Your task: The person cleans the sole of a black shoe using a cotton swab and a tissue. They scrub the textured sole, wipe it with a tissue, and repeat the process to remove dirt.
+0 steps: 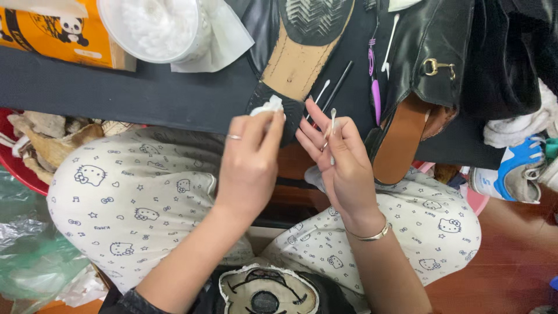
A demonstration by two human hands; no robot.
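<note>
Cotton (152, 23) is held in the white tub (110, 23) beyond the upturned shoe (299, 58). A white pad (266, 107) is pinched against the shoe's heel by the left hand (249, 166). A cotton swab (332, 125) is gripped beside it by the right hand (343, 166).

Colours around the black worktop (145, 93)

Tan shoe sole (296, 64) with black heel on it; white wipe (268, 106), white-tipped swab (333, 119) at its edge; purple tool (375, 96) beside; orange box (52, 29) far left; white cat-print trousers (133, 197) below.

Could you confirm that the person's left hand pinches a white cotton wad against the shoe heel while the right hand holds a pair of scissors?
Not quite: the head view shows the right hand holding a cotton swab, not scissors. The left hand does pinch the white cotton wad against the shoe heel.
</note>
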